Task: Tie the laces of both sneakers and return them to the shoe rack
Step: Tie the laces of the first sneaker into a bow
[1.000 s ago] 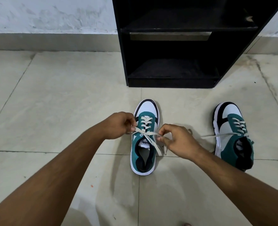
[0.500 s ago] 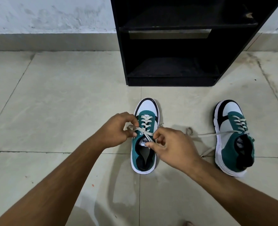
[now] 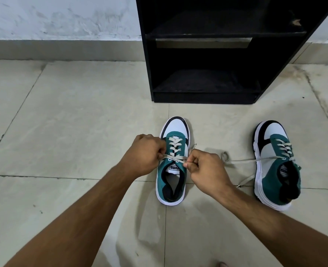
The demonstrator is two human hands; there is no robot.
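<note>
Both forearms are bare from the bottom frame edge up to the wrists: no sleeves, no watch, no bands in view. The left hand (image 3: 145, 154) and right hand (image 3: 207, 170) are bare too: no gloves, no rings visible on the fingers that show, knuckles and short nails visible. Forearms carry sparse fine hair, a bit clearer on the right one; nothing else of the person shows clearly.
</note>
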